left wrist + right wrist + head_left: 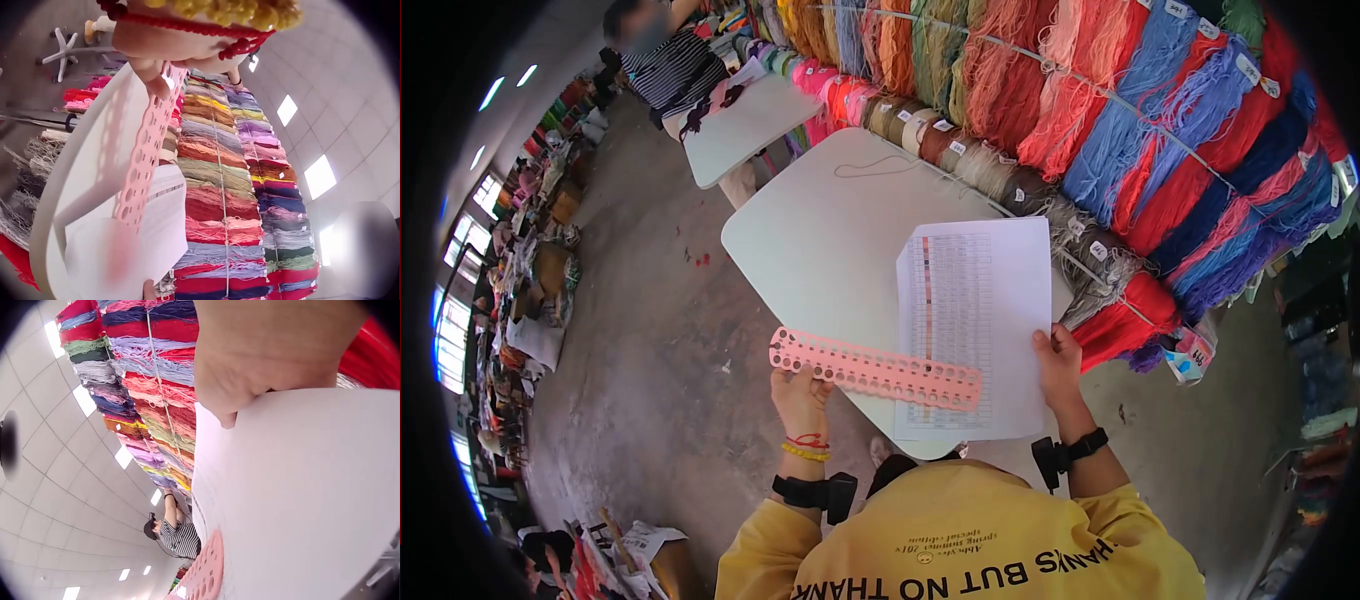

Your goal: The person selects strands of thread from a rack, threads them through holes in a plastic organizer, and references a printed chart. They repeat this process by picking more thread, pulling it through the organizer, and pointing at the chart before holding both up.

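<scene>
My left hand (802,402) grips one end of a long pink card (875,370) with rows of punched holes and small printed marks. The card's far end lies across the lower part of a printed sheet (1010,330). That sheet carries a table of rows with a narrow coloured column, and other white sheets sit beneath it. At the sheets' right edge, my right hand (1058,365) pinches them between thumb and fingers. In the left wrist view the pink card (145,156) slants down from the fingers. The right wrist view shows the thumb (229,419) over the paper's edge.
A white table (820,240) with rounded corners stands under the papers, a loop of thread (870,170) on it. Racks of coloured yarn hanks (1100,120) line the right side. A person in a striped top (670,75) is by a second white table (750,125).
</scene>
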A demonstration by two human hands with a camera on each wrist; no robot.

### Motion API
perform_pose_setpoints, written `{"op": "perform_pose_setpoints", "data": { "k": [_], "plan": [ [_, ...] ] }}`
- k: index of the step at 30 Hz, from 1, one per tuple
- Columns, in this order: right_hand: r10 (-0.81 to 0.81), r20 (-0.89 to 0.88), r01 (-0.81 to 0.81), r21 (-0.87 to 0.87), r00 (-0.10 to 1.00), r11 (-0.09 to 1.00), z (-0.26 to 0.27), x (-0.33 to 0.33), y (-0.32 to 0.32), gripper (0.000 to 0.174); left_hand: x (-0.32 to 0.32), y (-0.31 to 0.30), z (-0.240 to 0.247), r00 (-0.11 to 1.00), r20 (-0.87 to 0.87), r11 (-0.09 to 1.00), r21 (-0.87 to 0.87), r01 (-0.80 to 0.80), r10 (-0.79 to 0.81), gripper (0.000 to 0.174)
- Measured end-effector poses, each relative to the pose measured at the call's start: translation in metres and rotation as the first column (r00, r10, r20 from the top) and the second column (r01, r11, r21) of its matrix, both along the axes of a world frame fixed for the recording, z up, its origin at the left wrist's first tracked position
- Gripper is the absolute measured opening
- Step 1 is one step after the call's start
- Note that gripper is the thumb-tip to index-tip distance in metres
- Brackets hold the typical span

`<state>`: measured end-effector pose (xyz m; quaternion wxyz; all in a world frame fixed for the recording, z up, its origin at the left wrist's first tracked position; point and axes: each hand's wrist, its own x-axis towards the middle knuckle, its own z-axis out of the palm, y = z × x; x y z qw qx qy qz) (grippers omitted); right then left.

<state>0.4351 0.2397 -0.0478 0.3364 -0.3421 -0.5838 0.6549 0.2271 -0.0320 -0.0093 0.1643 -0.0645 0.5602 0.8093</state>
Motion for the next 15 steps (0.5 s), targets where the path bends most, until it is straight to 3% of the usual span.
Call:
{"op": "perform_pose_setpoints", "data": {
  "k": [2,6,8,11,14,15],
  "plan": [
    [-0.046,0.028,0.046,-0.003,0.999,0.999,-0.003,-0.002,0.0,0.012,-0.006,0.0,0.0,1.0,-0.011,0.998,-0.048,0.028,-0.028,0.018],
    [-0.048,0.222,0.013,0.155,0.974,0.988,0.001,0.0,0.001,0.014,-0.032,-0.004,-0.008,0.993,0.025,0.979,-0.166,0.118,-0.115,0.014],
    [-0.094,0.327,0.014,0.24,0.94,0.971,0.01,-0.004,-0.002,0.015,-0.047,-0.01,-0.003,0.98,0.12,0.965,-0.189,0.18,-0.159,0.016],
    [-0.307,0.452,0.048,0.498,0.837,0.866,0.04,-0.011,-0.016,0.016,-0.073,-0.019,-0.006,0.962,0.183,0.942,-0.231,0.244,-0.205,0.019],
    [-0.491,0.479,-0.08,0.771,0.728,0.632,0.061,-0.011,-0.021,0.018,-0.093,-0.028,-0.014,0.95,0.192,0.926,-0.241,0.29,-0.247,0.02],
    [-0.465,0.487,-0.098,0.761,0.74,0.641,0.069,-0.013,-0.024,0.019,-0.098,-0.03,-0.015,0.946,0.193,0.921,-0.242,0.304,-0.261,0.019]
  ]
}}
